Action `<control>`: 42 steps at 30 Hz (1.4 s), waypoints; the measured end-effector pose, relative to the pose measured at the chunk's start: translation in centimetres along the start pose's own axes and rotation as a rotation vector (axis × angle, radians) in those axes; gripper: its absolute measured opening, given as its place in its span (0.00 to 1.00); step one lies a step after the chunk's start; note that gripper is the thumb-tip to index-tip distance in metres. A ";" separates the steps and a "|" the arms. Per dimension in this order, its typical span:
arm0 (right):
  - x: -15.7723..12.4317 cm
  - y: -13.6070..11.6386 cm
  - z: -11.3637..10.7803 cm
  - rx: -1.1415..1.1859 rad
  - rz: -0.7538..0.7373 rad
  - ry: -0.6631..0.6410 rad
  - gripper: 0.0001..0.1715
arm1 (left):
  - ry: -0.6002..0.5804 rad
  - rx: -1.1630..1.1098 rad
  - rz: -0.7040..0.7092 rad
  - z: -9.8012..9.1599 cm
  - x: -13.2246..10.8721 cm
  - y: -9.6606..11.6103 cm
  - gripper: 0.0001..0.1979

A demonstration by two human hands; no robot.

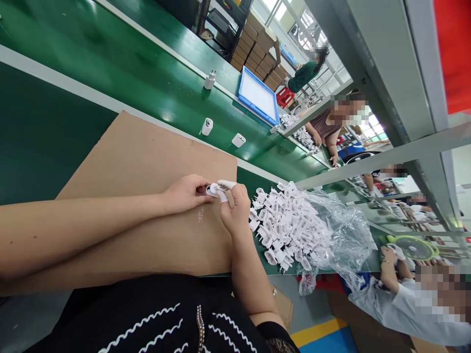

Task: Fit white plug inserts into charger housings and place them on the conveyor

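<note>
White finger covers [227, 184] on the right hand [237, 208], and here they are, thumb and forefinger closed on a small white piece [212, 189]; from the other side comes the left hand [186, 193], bare fingertips pinching the same piece; two hands on one little part, likely so that one steadies while the other works at it, though its finer details are too small to read; and it is up in the air, just above the cardboard sheet [154, 157], which probably serves as a soft, clean mat over the green bench!

Out we go, and close by the right forearm sits a great heap of white plug casings [290, 225], within easy reach of that hand, perhaps for quick picking; right beside it spreads a crumpled clear plastic bag [349, 225], maybe what they came in; beyond the cardboard, on the green belt, lie two white casings [207, 126] [239, 140], well spaced, as if set down one by one; farther still, a white plug [209, 80] stands prongs up near the rail, with a blue-rimmed tray [257, 111] along from it; and past that, a co-worker [327, 122] leans over more white parts!
</note>
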State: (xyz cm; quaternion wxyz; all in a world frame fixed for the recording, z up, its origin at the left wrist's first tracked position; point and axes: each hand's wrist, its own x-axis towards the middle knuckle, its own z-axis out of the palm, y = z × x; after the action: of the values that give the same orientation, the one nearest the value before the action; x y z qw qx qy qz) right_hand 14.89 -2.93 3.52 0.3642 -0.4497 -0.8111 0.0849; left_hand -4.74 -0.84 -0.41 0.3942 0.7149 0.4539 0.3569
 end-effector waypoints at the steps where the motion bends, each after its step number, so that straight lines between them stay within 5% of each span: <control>1: 0.0 0.0 0.1 -0.001 0.003 -0.026 0.17 | -0.002 -0.005 0.004 0.0 0.0 0.0 0.19; 9: 0.4 -0.6 0.0 -0.117 0.046 -0.157 0.16 | 0.007 0.045 0.062 0.2 -0.2 -0.3 0.18; 17: 0.4 -0.4 0.5 -0.136 0.022 -0.123 0.13 | 0.051 0.550 0.268 0.8 -1.2 0.3 0.28; 22: 0.0 0.5 0.8 -0.014 0.094 -0.091 0.12 | -0.008 0.397 0.188 0.1 -0.6 0.8 0.21; 25: -0.1 1.9 -0.9 -0.013 0.163 -0.032 0.24 | 0.027 0.249 0.077 -2.1 0.8 0.6 0.19; 28: -0.2 4.1 -3.8 -0.257 0.354 0.061 0.33 | 0.277 0.225 -0.110 -6.4 3.3 -0.8 0.24; 32: -0.3 6.7 -6.8 -0.603 0.827 -0.186 0.28 | 0.573 0.437 -0.348 -13.6 7.7 -4.1 0.22; 35: -0.1 7.5 -7.3 -0.613 0.928 -0.319 0.28 | 0.633 0.492 -0.479 -17.7 10.4 -6.0 0.20; 38: 0.0 7.8 -7.0 -0.572 0.902 -0.272 0.31 | 0.652 0.486 -0.574 -19.0 11.5 -6.3 0.21; 42: 0.0 7.9 -6.6 -0.502 0.893 -0.188 0.24 | 0.925 0.618 -0.316 -17.0 11.1 -5.3 0.31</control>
State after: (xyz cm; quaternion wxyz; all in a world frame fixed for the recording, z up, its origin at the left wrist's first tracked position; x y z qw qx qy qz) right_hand 24.56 0.39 4.60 0.0993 -0.8157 -0.5650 0.0748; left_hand -17.72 15.00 3.97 -0.0239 0.4901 0.7635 0.4199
